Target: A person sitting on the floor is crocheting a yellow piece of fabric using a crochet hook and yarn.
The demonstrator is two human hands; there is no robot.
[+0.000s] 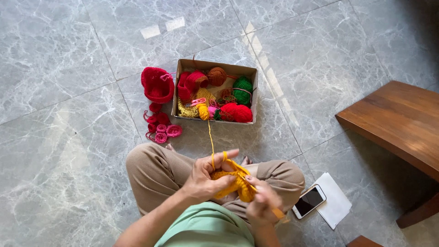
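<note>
Yellow crochet piece is sitting low centre of the frame, left hand pinching it with yarn looped over a finger, right hand gripping the hook, and a snag at the box could be tightening the strand.

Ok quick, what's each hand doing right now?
Left hand: closed on the yellow crocheted yarn piece, yellow yarn strand over one finger.
Right hand: closed on the orange-handled crochet hook, working the same piece.
</note>
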